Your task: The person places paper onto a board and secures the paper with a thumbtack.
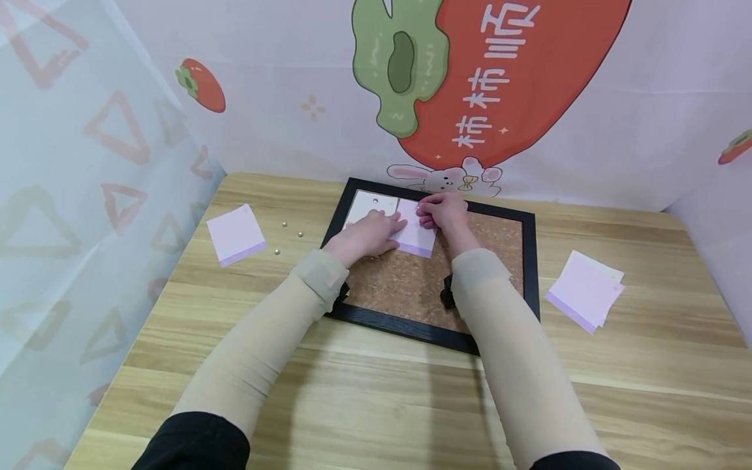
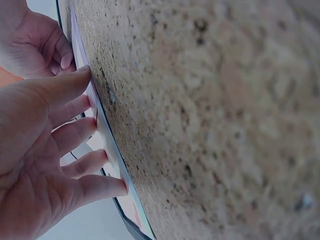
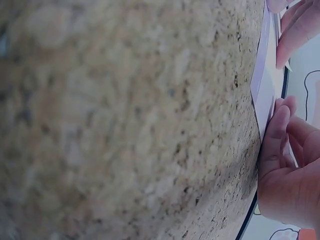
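Observation:
A framed cork board (image 1: 405, 287) lies on the table under both hands. On its upper part a pink sticky note (image 1: 418, 228) with a purple strip sits beside a white note (image 1: 360, 205) that has a small round pin (image 1: 376, 201) near its top. My left hand (image 1: 370, 234) rests with spread fingers across the two notes, its thumb at the pink note's lower edge. Over the pink note's upper right, my right hand (image 1: 444, 212) pinches a tiny pearl-like pin between thumb and forefinger, mostly hidden by the fingertips; its other fingers are curled.
Another pink note (image 1: 236, 235) lies on the table at the left, near several pearl-like pins (image 1: 300, 234). At the right is a small stack of notes (image 1: 584, 290). Black wrist gear (image 1: 448, 292) shows under the right sleeve. A printed cloth (image 1: 282, 130) hangs behind the table.

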Tool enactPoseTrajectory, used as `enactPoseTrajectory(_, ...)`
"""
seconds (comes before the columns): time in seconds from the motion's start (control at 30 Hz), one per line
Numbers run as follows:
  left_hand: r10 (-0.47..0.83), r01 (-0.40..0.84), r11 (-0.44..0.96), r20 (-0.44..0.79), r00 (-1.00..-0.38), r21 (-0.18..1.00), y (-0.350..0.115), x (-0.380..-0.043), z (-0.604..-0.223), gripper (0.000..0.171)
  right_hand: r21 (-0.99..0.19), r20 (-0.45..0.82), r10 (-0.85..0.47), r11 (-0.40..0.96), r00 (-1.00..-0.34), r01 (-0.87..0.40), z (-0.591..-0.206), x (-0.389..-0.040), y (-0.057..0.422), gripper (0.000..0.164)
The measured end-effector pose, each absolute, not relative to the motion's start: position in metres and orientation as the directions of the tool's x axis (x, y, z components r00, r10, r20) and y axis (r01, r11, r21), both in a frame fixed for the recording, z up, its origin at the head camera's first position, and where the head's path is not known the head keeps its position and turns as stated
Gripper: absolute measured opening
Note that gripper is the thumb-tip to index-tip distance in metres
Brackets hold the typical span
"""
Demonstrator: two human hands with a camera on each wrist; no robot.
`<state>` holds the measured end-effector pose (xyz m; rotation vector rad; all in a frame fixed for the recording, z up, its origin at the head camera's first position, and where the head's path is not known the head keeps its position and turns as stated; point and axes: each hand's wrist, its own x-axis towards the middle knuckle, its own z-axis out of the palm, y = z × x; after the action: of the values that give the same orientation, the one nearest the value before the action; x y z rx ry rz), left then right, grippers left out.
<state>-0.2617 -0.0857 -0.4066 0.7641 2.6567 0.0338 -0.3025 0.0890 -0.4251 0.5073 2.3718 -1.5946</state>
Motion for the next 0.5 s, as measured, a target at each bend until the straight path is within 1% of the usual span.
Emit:
enactPoseTrajectory(0.2, 0.518, 0.51, 0.852, -0.345, -0.783, 0.122, -0.0845, -0.2623, -0.406, 0.058, -0.841, -0.385, 0.169, 0.34, -0.907, 0.421, -0.4286, -0.306, 0.0897, 0.02)
enactPoseTrajectory(0.5, 0.506, 0.49, 0.86, -0.354, -0.786, 0.141, -0.0854, -0.2631, -0.4083, 0.058, -0.836, -0.371, 0.195, 0.356, -0.908, 0.417, -0.4252, -0.3023, 0.0848, 0.022)
